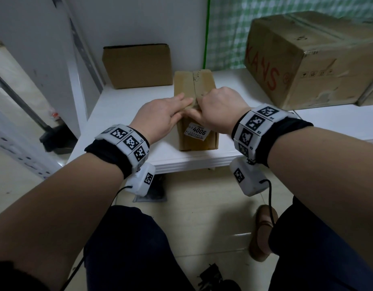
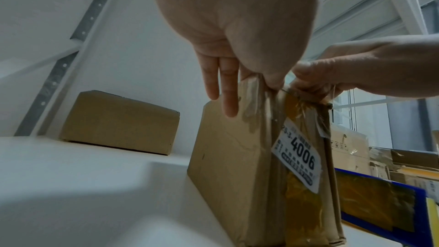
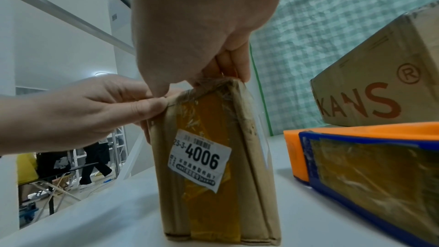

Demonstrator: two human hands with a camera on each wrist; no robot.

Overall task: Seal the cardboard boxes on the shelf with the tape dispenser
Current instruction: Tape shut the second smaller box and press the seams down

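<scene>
Cardboard box [image 1: 197, 114] stands mid-frame on the white shelf [image 1: 122, 108]. Left hand [image 1: 160, 114] lies fingers flat on its top, thumb at the front edge; right hand [image 1: 218, 108] pinches tape there.

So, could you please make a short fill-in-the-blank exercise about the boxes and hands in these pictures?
1. The white label on the narrow box reads ____.
2. Both the left hand and the right hand rest on the ____ box.
3. The red letters are printed on the ____ box of the three.
4. The plain box stands at the ____ of the shelf.

Missing words: 4006; narrow; largest; back
</scene>
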